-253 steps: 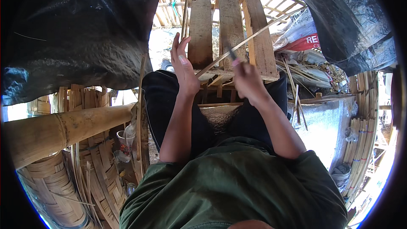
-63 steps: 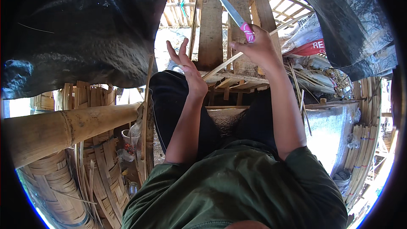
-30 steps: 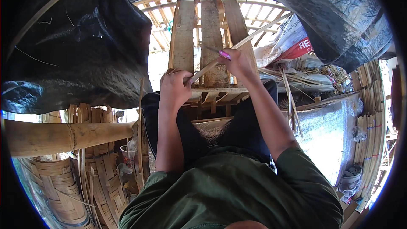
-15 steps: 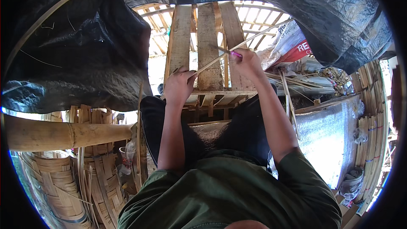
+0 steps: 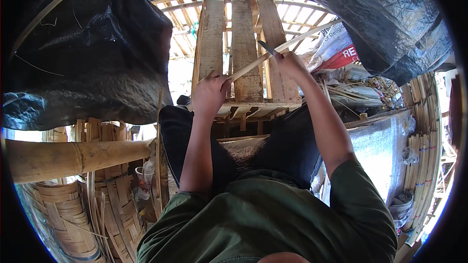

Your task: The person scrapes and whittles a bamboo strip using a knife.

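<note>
A long, pale bamboo strip runs slantwise from my left hand up to the far right. My left hand is closed around its near end, above the wooden slats of a bench-like stand. Farther along, my right hand is closed on a knife whose grey blade points to the upper left. The blade crosses the strip and appears to touch it. My fingers hide the knife's handle.
Black plastic sheeting hangs at the left and across the top. A thick bamboo pole juts in from the left above woven bamboo baskets. At the right lie a printed sack, a silvery sheet and bundled bamboo strips.
My right hand has shifted slightly right, and the knife has turned so its blade shows more and its pink handle is covered. The strip now shows a broader face. My left hand keeps its hold.
</note>
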Tool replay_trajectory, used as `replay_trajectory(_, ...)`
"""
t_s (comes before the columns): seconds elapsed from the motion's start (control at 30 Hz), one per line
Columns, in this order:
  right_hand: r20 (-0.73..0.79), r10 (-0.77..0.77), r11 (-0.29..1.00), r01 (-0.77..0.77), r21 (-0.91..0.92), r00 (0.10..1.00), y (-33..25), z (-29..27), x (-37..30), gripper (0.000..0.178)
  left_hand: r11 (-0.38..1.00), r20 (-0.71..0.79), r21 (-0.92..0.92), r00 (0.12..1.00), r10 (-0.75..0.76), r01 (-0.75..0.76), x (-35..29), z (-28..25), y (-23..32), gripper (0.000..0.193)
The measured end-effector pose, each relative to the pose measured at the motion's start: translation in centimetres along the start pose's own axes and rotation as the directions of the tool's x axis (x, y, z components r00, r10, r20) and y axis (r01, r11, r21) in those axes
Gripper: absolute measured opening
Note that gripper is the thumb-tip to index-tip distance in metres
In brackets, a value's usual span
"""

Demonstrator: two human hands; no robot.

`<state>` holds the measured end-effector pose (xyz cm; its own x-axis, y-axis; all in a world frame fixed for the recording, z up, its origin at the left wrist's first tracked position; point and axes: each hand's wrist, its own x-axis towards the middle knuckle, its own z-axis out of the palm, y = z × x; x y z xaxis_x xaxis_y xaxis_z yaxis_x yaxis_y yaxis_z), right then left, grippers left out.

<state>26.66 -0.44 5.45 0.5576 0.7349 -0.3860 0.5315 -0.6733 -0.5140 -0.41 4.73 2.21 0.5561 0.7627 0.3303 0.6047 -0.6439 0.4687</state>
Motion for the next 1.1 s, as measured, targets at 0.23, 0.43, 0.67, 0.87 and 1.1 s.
replay_trajectory(0.23,-0.031,-0.010,0.999,0.011,0.037,0.999,-0.1,0.4,1.3,0.053,0.999,-0.004,-0.006,0.999,0.035,-0.035,0.3,0.2,0.1,0.017)
replay_trajectory(0.43,-0.056,-0.075,0.997,0.074,-0.011,0.996,3.2,-1.0,2.5,0.059,0.998,-0.003,0.038,0.999,0.052,-0.052,-0.5,-0.3,0.9,0.018)
replay_trajectory(0.67,-0.026,0.019,1.000,-0.019,0.012,0.999,1.0,0.5,1.2,0.064,0.996,-0.064,0.039,0.994,0.086,-0.084,-0.2,0.0,0.8,0.014)
replay_trajectory(0.87,0.031,-0.053,0.997,0.051,0.059,0.998,1.0,0.7,1.1,0.065,0.995,-0.083,0.043,0.992,0.096,-0.093,-0.3,0.1,0.8,0.015)
replay_trajectory(1.1,-0.011,0.008,0.995,-0.007,0.103,1.000,-0.2,2.0,-1.2,0.066,0.994,-0.066,0.084,0.995,0.074,-0.069,-0.6,-0.1,0.5,0.016)
